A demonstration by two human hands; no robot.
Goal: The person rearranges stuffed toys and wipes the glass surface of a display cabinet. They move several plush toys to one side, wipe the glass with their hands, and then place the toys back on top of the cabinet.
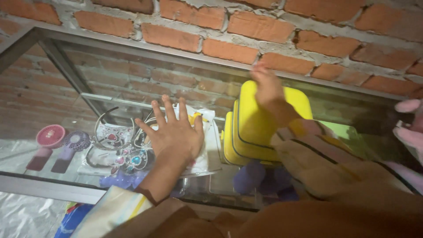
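My left hand (pixel 174 130) lies flat with fingers spread on the glass top of a display case (pixel 132 57), above a clear plastic packet (pixel 203 132) with white and yellow contents. My right hand (pixel 269 90) reaches toward the back of the case near the brick wall, over a stack of yellow plastic cases (pixel 246 132). It is blurred, and nothing shows in it. Both sleeves are tan with stripes.
Inside the case lie silver toy tiaras with coloured gems (pixel 121 143), a pink hand fan (pixel 50 135) and a purple hand fan (pixel 76 141). A red brick wall (pixel 260 26) runs behind. Pink objects (pixel 410 125) show at the right edge.
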